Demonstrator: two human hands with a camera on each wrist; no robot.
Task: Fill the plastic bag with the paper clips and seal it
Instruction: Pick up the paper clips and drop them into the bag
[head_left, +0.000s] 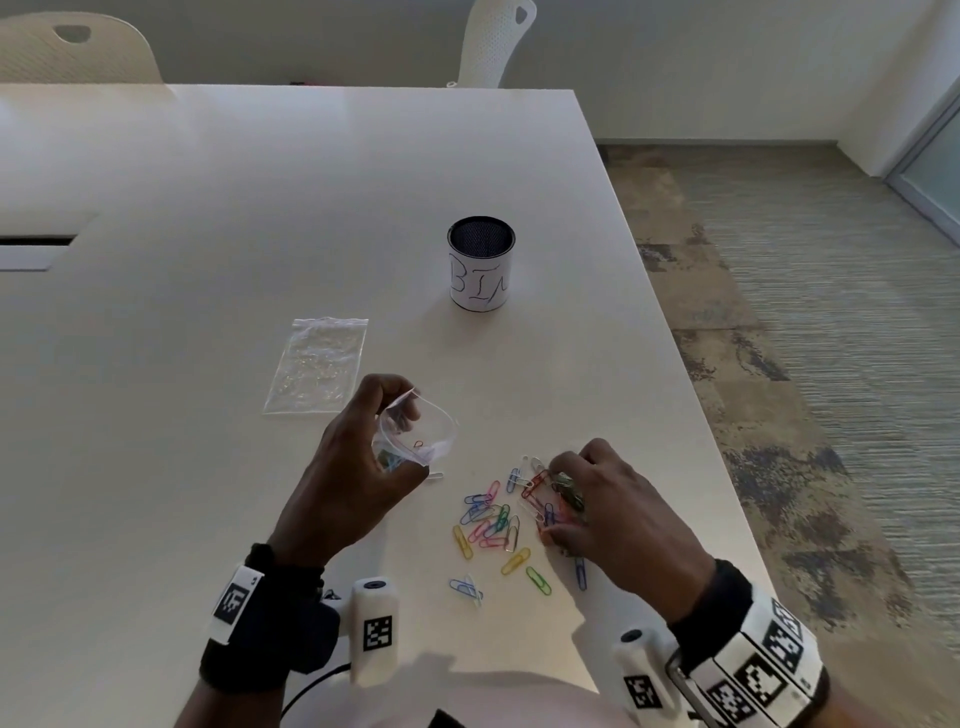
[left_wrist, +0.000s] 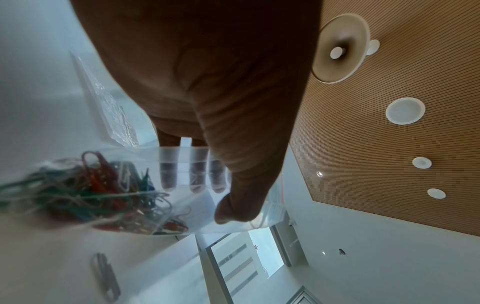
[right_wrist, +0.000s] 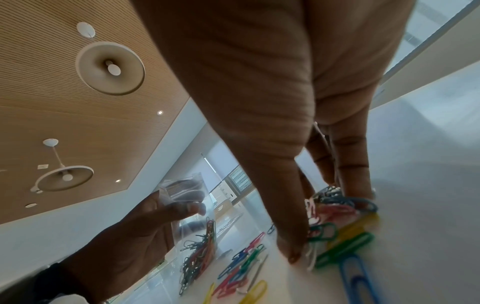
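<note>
My left hand pinches the mouth of a small clear plastic bag and holds it open just above the table. Several coloured paper clips lie in the bottom of that bag. More loose paper clips are scattered on the white table in front of me. At the right side of that scatter, my right hand has its thumb and curled fingers closed around a bunch of clips on the tabletop. The left hand and bag are a short way to the left of it.
A second clear bag lies flat on the table beyond my left hand. A black mesh cup with a white label stands further back. The table's right edge runs close to my right hand, with carpet below it.
</note>
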